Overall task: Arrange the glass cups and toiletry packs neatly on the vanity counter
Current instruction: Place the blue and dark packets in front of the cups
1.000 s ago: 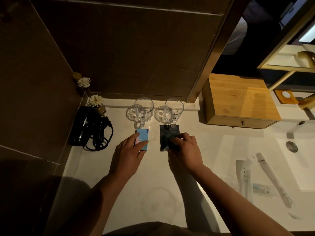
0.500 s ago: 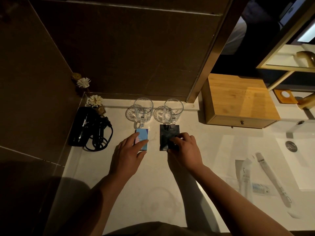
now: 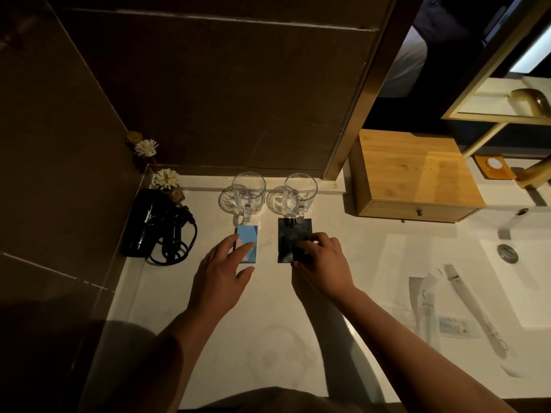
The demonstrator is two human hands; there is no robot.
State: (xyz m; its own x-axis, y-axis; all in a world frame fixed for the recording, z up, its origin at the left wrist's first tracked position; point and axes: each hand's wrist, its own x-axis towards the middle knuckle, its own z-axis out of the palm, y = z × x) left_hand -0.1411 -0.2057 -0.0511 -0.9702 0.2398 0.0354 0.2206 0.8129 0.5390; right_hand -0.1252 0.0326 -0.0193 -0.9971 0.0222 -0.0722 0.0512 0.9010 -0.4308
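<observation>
Glass cups: left cup [image 3: 248, 190] and right cup [image 3: 300, 192] stand side by side on clear coasters at the back of the bench [image 3: 268, 323], handles toward the person, just left of the wooden drawer box [image 3: 417, 177]. Blue toiletry pack [image 3: 247, 244] lies flat directly in front of the left cup; black toiletry pack [image 3: 293, 239] in front of the right one, apparently so each pack pairs with a cup. Left hand [image 3: 222, 278]: fingers spread, resting on the blue pack, not gripping. Right hand [image 3: 322, 263]: fingertips curled, pinching the black pack's near edge, probably squaring it.
</observation>
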